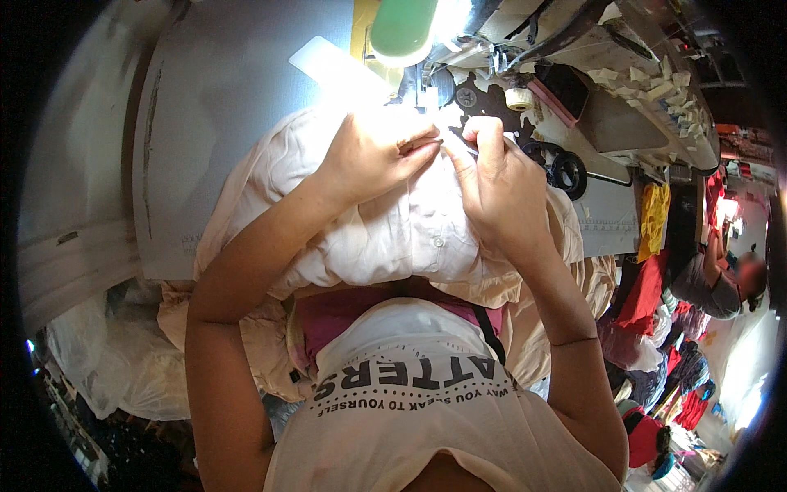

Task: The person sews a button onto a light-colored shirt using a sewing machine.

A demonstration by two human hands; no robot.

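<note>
A pale cream garment with small buttons down its front lies bunched over the table edge and my lap. My left hand is closed in a pinch near the sewing machine's needle area, with a fold of the garment at its fingertips. Close by on the right, my right hand also pinches, thumb against bent forefinger, at the same cloth. The fingertips of both hands nearly meet. Glare from the machine lamp washes out the cloth there, so fine detail between the fingers is hidden.
The sewing machine fills the upper right, with its green part above my hands. A black handwheel-like ring stands right of my right hand. Grey table extends left. Yellow cloth hangs at right; another person sits beyond.
</note>
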